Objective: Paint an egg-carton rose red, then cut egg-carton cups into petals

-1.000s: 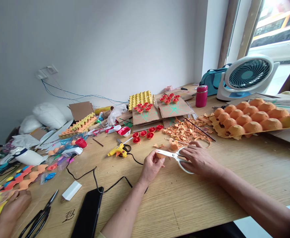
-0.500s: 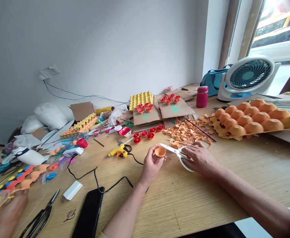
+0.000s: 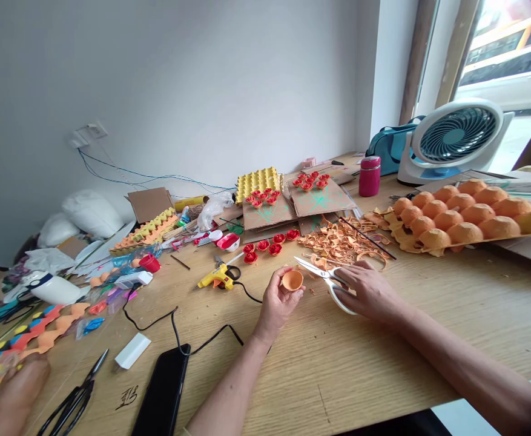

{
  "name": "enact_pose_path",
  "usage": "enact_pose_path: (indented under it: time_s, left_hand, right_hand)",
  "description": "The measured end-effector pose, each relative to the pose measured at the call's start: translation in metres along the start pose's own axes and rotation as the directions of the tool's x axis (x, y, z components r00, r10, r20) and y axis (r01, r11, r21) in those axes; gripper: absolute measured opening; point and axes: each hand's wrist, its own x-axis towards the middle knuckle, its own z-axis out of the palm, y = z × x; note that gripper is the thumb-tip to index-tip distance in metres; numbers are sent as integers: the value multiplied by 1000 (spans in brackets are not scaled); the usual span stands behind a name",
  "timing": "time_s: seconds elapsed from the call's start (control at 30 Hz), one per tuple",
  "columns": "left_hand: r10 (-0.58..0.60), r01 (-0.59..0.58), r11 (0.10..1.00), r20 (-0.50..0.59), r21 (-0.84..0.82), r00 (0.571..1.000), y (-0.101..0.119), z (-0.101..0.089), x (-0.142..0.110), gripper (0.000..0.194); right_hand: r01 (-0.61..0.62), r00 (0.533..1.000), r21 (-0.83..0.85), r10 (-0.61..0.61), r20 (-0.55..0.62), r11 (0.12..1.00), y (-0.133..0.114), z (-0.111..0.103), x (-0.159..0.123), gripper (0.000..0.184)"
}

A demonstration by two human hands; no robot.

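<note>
Between the thumb and fingers of my left hand point(image 3: 276, 304) is a small orange egg-carton cup point(image 3: 292, 280), its hollow side tilted toward me. My right hand point(image 3: 369, 289) has its fingers through the handles of white-handled scissors point(image 3: 331, 280). The scissor blades point left, just above and beside the cup, slightly parted and apart from its rim. Orange carton scraps point(image 3: 338, 242) lie in a heap behind the scissors. Several red paper-pulp flowers point(image 3: 275, 249) sit on the table past my left hand.
A yellow glue gun point(image 3: 216, 277) with its cord lies left of my hands, near a black phone point(image 3: 161, 387) and black-handled scissors point(image 3: 77, 396). An orange egg tray point(image 3: 465, 215) stands right, before a fan point(image 3: 456, 139). Another person's hand point(image 3: 22, 387) is at the far left.
The cup has turned slightly in my left hand, showing more of its inside. The scissor blades have shifted slightly away from its rim. The other person's hand has moved slightly.
</note>
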Motion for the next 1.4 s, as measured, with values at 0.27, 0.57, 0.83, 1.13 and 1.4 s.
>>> enact_pose_path:
  time_s: [0.27,0.57,0.83,1.13,1.4]
  left_hand:
    - [-30,30,1000,-24,5,999,-1,0,1,60]
    - [-19,19,999,-18,30,1000,2,0,0,60]
    - [-101,101,966,14,-239,995,8,0,-2,54]
    - [-198,233,882,127,-409,972,4,-4,-1,57]
    - [-235,308,868,225,-389,946,5,-5,-4,57]
  right_hand:
    - [33,999,15,-33,26,999,2,3,-1,26]
    - [35,999,47,-36,30,998,0,2,-1,25]
    - [61,997,79,-64,36,995,-2,0,0,24]
    - [105,994,44,-106,21,993,-6,-8,2,18]
    - [127,992,-1,-127,16,992,-8,-10,2,17]
